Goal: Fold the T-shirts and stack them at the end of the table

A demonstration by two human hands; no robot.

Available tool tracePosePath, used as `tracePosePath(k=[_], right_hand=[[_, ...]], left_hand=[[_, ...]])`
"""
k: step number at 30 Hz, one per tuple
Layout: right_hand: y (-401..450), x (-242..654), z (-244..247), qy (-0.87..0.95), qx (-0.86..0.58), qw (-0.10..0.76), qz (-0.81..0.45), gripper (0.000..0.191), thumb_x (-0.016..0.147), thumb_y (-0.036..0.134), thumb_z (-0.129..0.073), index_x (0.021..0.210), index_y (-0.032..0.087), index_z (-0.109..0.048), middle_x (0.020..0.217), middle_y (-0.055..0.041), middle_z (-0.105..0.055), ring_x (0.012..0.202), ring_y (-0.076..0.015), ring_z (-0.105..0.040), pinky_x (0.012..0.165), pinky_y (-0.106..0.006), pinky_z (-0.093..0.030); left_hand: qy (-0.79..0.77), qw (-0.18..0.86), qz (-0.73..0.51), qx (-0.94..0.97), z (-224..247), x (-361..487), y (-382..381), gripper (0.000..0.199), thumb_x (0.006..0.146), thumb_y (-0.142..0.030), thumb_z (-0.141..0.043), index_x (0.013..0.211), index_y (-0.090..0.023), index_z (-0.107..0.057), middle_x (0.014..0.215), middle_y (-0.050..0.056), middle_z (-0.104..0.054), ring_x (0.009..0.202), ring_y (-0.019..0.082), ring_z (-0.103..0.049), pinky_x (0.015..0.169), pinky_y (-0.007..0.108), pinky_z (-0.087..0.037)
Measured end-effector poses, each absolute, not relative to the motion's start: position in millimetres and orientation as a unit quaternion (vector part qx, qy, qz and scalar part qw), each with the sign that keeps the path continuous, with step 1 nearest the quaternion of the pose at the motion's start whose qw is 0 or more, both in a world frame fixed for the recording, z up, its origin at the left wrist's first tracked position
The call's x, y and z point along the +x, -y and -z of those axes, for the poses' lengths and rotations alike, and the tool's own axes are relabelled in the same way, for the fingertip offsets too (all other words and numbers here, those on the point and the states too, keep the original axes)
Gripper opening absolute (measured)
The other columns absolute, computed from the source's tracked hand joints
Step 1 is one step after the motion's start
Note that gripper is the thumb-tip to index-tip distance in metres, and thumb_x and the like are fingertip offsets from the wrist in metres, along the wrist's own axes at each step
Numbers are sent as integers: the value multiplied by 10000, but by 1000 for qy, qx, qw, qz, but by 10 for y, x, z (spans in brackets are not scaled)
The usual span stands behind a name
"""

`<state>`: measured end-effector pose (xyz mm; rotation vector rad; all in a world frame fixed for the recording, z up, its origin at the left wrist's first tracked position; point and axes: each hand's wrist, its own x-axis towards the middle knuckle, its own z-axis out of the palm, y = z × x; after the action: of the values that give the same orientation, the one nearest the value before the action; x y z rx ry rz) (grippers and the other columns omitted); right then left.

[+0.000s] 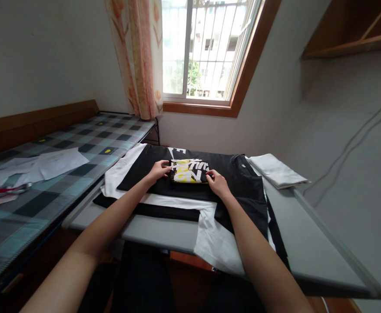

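A black T-shirt folded into a small rectangle (190, 171), its yellow and white print facing up, lies on a spread-out black T-shirt (206, 191). My left hand (159, 170) grips its left edge, with the fingers bent around the side. At the opposite edge, my right hand (218, 182) pinches the right side near the corner. Beneath the spread black shirt is a white T-shirt (216, 239), one sleeve hanging over the table's front edge. More black fabric (164, 211) shows under the white layer.
The grey table (323, 248) carries the clothes and a folded white cloth (276, 170) at back right. On the left, a bed with a checked cover (79, 134) holds papers (56, 165) and a red-handled tool (1, 191). A wooden shelf (353, 48) juts out at upper right.
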<state>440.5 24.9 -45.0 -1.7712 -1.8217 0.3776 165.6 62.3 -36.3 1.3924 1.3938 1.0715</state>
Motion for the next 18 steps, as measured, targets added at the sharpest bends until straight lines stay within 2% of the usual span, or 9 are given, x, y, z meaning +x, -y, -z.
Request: tracePosePath(k=[4,8,12,18], right_hand=[[-250,4407,447,678,-662,285,-145,226,884,301,-503,1035,221,-651,967,-66,-697,894,-209,-633,772,-294,-417],[-247,4411,451,677,-661,287,-150,222,882,300,-507,1033,225,-651,973,-62,-696,895,-207,-635,769,-294,-419],[-247,4412,453,674,-664,286,-153,217,879,301,-512,1033,231,-648,966,-58,-697,910,-211,-635,775,-298,-419],[-248,4410,452,676,-661,286,-154,216,885,301,-507,1033,225,-645,966,-61,-694,912,-211,-634,783,-302,-417]], left_hand=[[-604,400,-429,539,312,1732,-811,353,761,-206,-704,1088,-93,-632,816,90,-703,685,161,-666,498,202,-491],[-620,373,-443,529,323,1783,-1009,210,750,-250,-725,893,-106,-674,811,87,-703,644,144,-656,503,204,-492],[-636,355,-450,517,375,1792,-1162,173,705,-253,-761,756,-112,-676,733,78,-694,607,147,-646,530,233,-514],[-651,353,-447,501,403,1802,-1233,140,660,-199,-784,695,-118,-676,623,49,-659,537,131,-612,529,235,-503]])
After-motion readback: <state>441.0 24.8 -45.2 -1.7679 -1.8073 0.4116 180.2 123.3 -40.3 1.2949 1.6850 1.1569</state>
